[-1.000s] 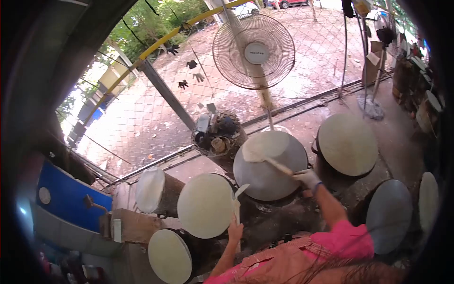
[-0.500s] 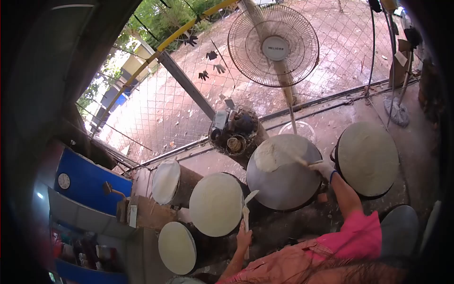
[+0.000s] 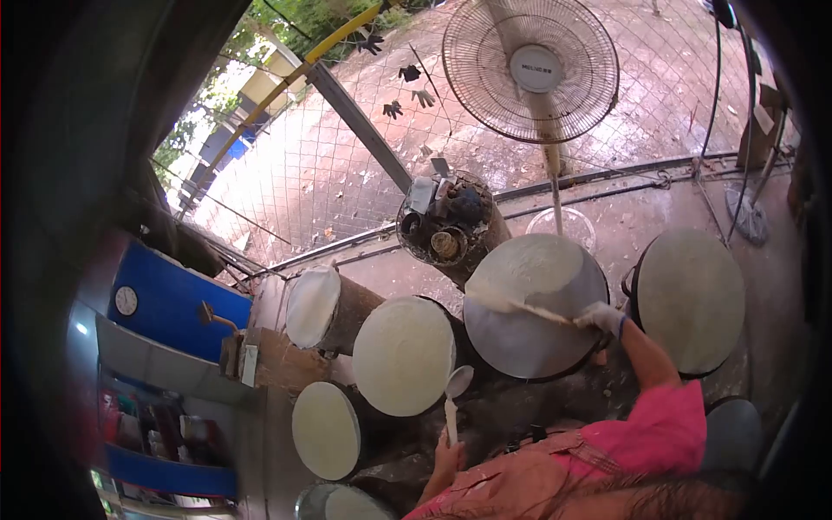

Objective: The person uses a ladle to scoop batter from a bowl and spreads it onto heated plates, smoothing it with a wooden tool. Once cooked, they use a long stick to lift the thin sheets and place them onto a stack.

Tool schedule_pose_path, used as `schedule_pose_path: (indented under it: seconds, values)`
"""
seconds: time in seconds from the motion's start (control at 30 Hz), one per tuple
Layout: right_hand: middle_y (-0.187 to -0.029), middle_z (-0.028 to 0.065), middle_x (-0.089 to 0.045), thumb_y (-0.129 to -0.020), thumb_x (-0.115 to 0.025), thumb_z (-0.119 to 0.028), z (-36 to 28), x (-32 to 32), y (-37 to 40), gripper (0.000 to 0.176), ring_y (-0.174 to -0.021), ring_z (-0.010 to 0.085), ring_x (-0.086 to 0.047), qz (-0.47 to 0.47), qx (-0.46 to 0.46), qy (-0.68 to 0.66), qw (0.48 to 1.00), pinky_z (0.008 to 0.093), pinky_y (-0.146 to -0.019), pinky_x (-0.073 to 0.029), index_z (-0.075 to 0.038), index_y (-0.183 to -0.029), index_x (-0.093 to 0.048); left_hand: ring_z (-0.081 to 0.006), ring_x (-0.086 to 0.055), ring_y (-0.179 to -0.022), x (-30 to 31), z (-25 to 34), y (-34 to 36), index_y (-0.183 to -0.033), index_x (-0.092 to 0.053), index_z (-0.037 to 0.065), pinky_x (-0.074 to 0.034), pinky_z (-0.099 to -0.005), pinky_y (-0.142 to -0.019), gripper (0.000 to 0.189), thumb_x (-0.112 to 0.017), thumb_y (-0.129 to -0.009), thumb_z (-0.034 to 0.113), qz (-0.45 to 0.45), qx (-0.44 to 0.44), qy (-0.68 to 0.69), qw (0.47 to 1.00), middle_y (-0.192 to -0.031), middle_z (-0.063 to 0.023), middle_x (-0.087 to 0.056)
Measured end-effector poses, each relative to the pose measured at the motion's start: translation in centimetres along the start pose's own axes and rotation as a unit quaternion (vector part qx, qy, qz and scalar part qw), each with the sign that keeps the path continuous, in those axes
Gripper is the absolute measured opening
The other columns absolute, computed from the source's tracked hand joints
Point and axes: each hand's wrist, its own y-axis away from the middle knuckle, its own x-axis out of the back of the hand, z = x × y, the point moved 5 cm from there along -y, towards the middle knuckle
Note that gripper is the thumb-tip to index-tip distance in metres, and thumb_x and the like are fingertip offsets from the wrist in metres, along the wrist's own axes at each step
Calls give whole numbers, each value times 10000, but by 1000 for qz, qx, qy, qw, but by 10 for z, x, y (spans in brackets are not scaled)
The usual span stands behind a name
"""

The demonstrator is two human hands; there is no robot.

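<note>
Batter (image 3: 323, 431) coated the low left griddle (image 3: 358, 438); a pale sheet (image 3: 312, 308) topped the drum (image 3: 355, 310) behind it. The next griddle (image 3: 454, 351) was coated nearly edge to edge. Beside it, my left hand (image 3: 445, 457) gripped a ladle (image 3: 451, 418). Beyond, the bin (image 3: 496, 232) held mixed scraps. On the middle griddle (image 3: 520, 357), batter covered the far portion; near gray metal was uncoated, so I judged spreading incomplete. My gloved right hand (image 3: 601, 319) was closed around a scraper (image 3: 544, 312) there. The right griddle (image 3: 743, 299) was coated; the far-right griddle (image 3: 732, 433) showed gray.
</note>
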Motion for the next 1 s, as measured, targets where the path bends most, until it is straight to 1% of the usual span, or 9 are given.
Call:
schedule_pose_path:
  seconds: [0.1, 0.23, 0.33, 0.4, 0.63, 0.73, 0.8, 0.87, 1.0]
  values:
    - [-789, 59, -671, -662, -769, -201, 22, 19, -10, 272, -683, 145, -582, -46, 73, -42, 995, 307, -564, -453, -37, -871, -712, -95, -385, -443, 10, -19, 6, -1380, -258, 120, -319, -248, -377, 668, -521, -783, -23, -4, -1, -3, 1000, -617, -8, -413]
    - [-655, 40, -621, -682, -729, -179, -79, 33, 2, 254, -510, 106, -524, 62, -59, -92, 992, 264, -465, -402, -30, -886, -707, -103, -412, -484, 28, -45, 12, -1374, -260, 99, -350, -241, -431, 655, -530, -791, -29, -10, -42, -7, 999, -637, -9, -421]
    - [-628, 31, -598, -699, -704, -205, -71, 7, -9, 226, -517, 112, -514, -43, -62, 19, 997, 277, -476, -401, -54, -867, -711, -108, -418, -493, 26, -44, 24, -1374, -253, 89, -360, -242, -449, 660, -525, -788, -49, 8, -13, -5, 1000, -648, -12, -425]
    - [-637, 28, -602, -698, -721, -206, -3, 12, -33, 210, -557, 126, -522, -99, 85, 147, 980, 308, -531, -429, -19, -789, -690, -105, -411, -495, 26, -46, 31, -1377, -245, 92, -355, -241, -447, 676, -527, -782, -59, 23, -1, 7, 1000, -647, -9, -417]
    - [-633, 32, -615, -666, -733, -87, -64, 29, -24, 286, -564, 116, -547, 9, 56, -23, 998, 288, -518, -453, 33, -921, -684, -89, -379, -494, 30, -61, 46, -1384, -236, 140, -329, -229, -435, 688, -518, -790, -63, 33, 17, 89, 995, -637, 2, -395]
    - [-711, 56, -657, -664, -730, -89, -64, 25, -39, 313, -602, 111, -574, -32, -46, 80, 995, 269, -563, -477, 50, -939, -672, -84, -372, -490, 26, -63, 54, -1379, -240, 143, -320, -226, -428, 677, -516, -794, -58, 35, 30, 110, 993, -634, 4, -391]
    - [-792, 89, -679, -655, -733, -95, -20, 26, -47, 342, -635, 118, -594, -186, 53, 33, 981, 257, -591, -487, 49, -959, -667, -81, -369, -488, 28, -57, 56, -1375, -243, 140, -315, -225, -423, 668, -516, -797, -54, 42, 45, 124, 990, -631, 7, -390]
    - [-833, 102, -680, -653, -736, -94, -33, 32, 20, 340, -645, 127, -597, -156, -83, 21, 984, 251, -609, -490, 47, -955, -670, -77, -360, -466, 25, -61, 62, -1372, -246, 154, -297, -230, -399, 656, -509, -805, -43, 37, 66, 107, 991, -617, 10, -386]
    - [-748, 91, -663, -657, -714, -97, -32, 62, 15, 339, -597, 137, -574, -148, -69, 17, 986, 266, -556, -468, 32, -967, -674, -77, -352, -441, 26, -62, 78, -1376, -239, 176, -272, -234, -370, 660, -503, -810, -36, 49, 87, 138, 985, -604, 12, -384]
